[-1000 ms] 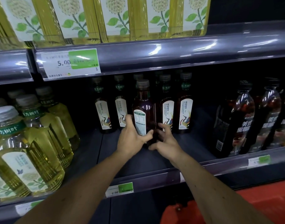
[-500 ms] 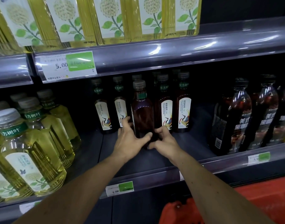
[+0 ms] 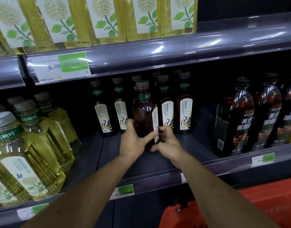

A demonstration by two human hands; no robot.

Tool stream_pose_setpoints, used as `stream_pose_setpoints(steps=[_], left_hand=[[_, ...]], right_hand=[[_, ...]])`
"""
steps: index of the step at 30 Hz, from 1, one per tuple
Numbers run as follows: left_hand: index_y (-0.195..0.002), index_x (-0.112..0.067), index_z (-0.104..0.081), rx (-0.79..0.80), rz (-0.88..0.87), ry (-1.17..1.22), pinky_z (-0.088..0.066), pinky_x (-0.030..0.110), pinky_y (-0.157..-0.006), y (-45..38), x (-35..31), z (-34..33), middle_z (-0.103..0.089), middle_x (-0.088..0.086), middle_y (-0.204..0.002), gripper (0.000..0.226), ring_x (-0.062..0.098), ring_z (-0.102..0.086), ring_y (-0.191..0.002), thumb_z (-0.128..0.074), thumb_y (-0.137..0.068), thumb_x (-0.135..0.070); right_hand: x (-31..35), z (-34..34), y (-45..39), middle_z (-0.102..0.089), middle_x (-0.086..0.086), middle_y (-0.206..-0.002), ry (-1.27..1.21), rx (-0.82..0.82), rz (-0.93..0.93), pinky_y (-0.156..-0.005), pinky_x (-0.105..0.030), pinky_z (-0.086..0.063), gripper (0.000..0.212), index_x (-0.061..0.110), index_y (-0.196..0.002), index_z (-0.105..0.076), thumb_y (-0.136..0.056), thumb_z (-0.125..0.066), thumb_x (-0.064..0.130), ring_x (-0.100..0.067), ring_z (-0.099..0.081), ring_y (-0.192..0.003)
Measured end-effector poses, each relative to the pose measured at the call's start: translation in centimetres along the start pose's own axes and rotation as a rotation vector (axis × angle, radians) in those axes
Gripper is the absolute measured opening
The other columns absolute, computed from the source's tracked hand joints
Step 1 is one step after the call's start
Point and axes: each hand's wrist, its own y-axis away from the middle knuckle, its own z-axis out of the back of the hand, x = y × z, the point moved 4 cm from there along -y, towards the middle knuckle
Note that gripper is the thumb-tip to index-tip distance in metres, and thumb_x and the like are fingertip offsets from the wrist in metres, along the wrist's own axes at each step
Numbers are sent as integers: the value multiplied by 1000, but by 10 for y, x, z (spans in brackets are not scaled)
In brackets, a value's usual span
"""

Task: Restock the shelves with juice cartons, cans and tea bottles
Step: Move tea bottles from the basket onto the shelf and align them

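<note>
A dark brown tea bottle (image 3: 144,116) stands upright on the middle shelf (image 3: 158,162), in front of a row of matching dark tea bottles (image 3: 184,104). My left hand (image 3: 133,142) wraps its lower left side. On the lower right side my right hand (image 3: 167,142) presses against it, fingers at the base. Its white label (image 3: 155,124) faces right, only its edge showing. Both hands grip the bottle low down.
Yellow-green tea bottles (image 3: 26,153) fill the shelf's left part. Black coffee bottles (image 3: 240,120) stand at the right. Flower-printed cartons (image 3: 98,18) line the upper shelf above a price tag (image 3: 59,67). A red basket (image 3: 240,209) sits below at the right.
The bottle has been turned between my hands: its nutrition label faced me earlier, then plain brown glass, and now the front label's edge shows at the right. The view moved slightly closer.
</note>
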Motion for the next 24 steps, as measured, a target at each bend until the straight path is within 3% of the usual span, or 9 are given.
stream_pose_setpoints(steps=[4,6,9,12,14,17,20,24], left_hand=[[-120,-48,-58,153,22,157,-56,24,-93,-9,9,5,-71,-26,-112,65,-6,-68,-104,-91,-65,-56],[-130,-43,-61,193,19,146,-56,26,-98,-12,12,10,-59,-22,-124,72,2,-67,-110,-90,-66,-56],[-142,-36,-58,259,24,167,-53,27,-104,-15,15,17,-52,-11,-138,79,6,-66,-117,-89,-71,-49],[-153,-29,-46,313,60,230,-46,35,-114,-13,15,20,-56,-6,-149,77,5,-61,-127,-84,-86,-24],[-159,-30,-35,316,35,164,-41,38,-119,-9,13,18,-53,-9,-152,76,3,-55,-134,-75,-94,-25],[-164,-34,-11,285,-31,-85,-39,34,-117,1,10,9,-51,-8,-155,74,11,-49,-141,-55,-104,-41],[-164,-33,-1,252,-14,-140,-39,25,-100,6,10,0,-51,-3,-154,73,20,-52,-138,-44,-107,-46],[-163,-30,-8,222,7,-84,-41,29,-102,-1,10,-7,-52,-1,-153,66,24,-53,-136,-43,-109,-41]], right_hand=[[-1,1,-1,-61,14,-111,-22,-17,-12,-74,-20,-50,70,41,-111,-47,-66,-80,0,-2,-61,-101],[0,1,0,-59,18,-109,-1,-24,-15,-69,-16,-45,76,42,-121,-45,-66,-82,4,2,-57,-96],[2,1,1,-57,11,-117,31,-33,-3,-70,-16,-43,88,47,-134,-43,-64,-82,11,2,-54,-102],[2,1,1,-59,3,-120,8,-53,-24,-83,-26,-51,78,45,-129,-50,-65,-82,12,-9,-59,-107],[2,0,1,-61,3,-118,13,-52,-38,-89,-31,-51,75,45,-125,-52,-65,-82,13,-12,-60,-108],[4,1,3,-60,6,-114,-3,-63,-45,-80,-25,-47,73,44,-124,-48,-66,-82,14,-8,-59,-103],[5,1,5,-61,11,-110,-40,-105,-46,-76,-21,-44,71,42,-127,-47,-71,-81,14,-4,-59,-101],[6,-3,6,-58,15,-134,23,-23,-43,-103,-29,-46,83,31,-146,-48,-72,-80,12,-8,-55,-124]])
